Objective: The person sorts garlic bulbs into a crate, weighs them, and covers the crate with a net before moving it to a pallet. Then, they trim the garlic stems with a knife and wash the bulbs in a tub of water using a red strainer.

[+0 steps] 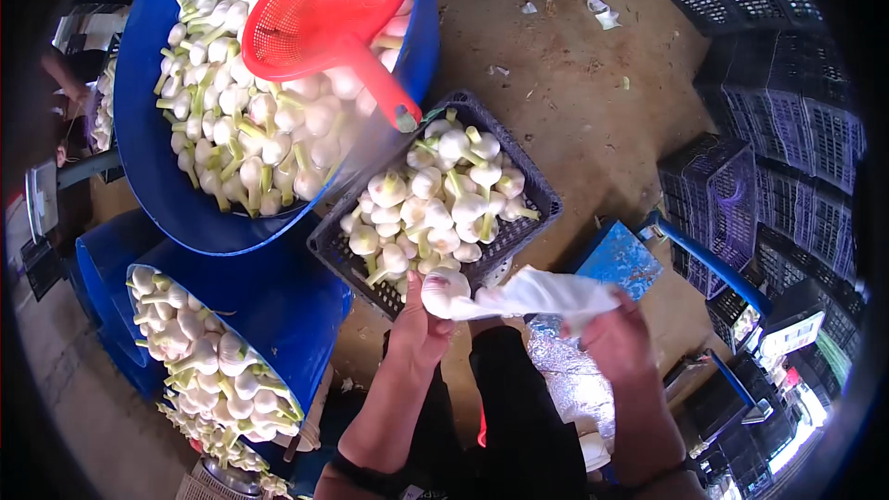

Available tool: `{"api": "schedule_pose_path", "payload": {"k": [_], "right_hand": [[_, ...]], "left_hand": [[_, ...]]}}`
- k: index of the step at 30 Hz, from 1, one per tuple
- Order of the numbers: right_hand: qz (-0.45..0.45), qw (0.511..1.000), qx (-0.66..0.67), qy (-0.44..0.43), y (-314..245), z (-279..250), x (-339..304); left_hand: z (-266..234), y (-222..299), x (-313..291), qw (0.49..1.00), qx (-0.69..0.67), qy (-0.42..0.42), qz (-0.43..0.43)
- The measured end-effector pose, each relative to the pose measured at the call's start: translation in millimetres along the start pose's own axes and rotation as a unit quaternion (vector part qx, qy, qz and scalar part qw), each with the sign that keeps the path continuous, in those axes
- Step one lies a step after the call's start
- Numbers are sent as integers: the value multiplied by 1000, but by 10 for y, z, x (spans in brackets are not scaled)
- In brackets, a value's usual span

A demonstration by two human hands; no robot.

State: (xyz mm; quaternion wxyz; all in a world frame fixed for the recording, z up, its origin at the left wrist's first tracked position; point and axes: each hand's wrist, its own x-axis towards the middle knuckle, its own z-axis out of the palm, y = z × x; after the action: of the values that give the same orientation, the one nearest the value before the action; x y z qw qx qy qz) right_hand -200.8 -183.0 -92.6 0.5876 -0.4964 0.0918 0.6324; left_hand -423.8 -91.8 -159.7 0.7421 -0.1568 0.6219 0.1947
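Observation:
My left hand (419, 329) is closed around a white garlic bulb (445, 293) with faint purple streaks, just over the near edge of a dark plastic crate (534, 233). Trimmed garlic bulbs (435, 199) with short green stems fill that crate. To the right, my right hand (618, 338) grips the far end of a long, thin white strip (546, 294). This strip stretches across to the bulb in my left hand; it is blurred, and I cannot tell whether it is peel or a thin sleeve.
A big blue tub (139, 143) of garlic stands at the upper left, a red strainer (329, 14) lying on top. Below it, another blue container (278, 292) holds more garlic. Blue platform scales (622, 261) and stacked dark crates (782, 102) are at the right.

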Motion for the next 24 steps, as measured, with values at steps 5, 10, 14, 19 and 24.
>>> {"api": "schedule_pose_path", "payload": {"k": [5,10,14,19,24], "right_hand": [[-137,990,3,29,-562,84,365],[-190,967,116,125,-798,322,900],[-123,857,-498,39,-86,399,989],[-153,859,-466,-147,738,589,661],[-189,858,-442,-182,762,695,707]], "left_hand": [[-47,35,50,993,-53,-55,-88],[-44,23,35,990,-81,-72,-86],[-165,45,24,989,-82,-119,-37],[-304,33,144,965,-104,-241,-21],[-459,66,223,965,-114,-230,-53]]}}
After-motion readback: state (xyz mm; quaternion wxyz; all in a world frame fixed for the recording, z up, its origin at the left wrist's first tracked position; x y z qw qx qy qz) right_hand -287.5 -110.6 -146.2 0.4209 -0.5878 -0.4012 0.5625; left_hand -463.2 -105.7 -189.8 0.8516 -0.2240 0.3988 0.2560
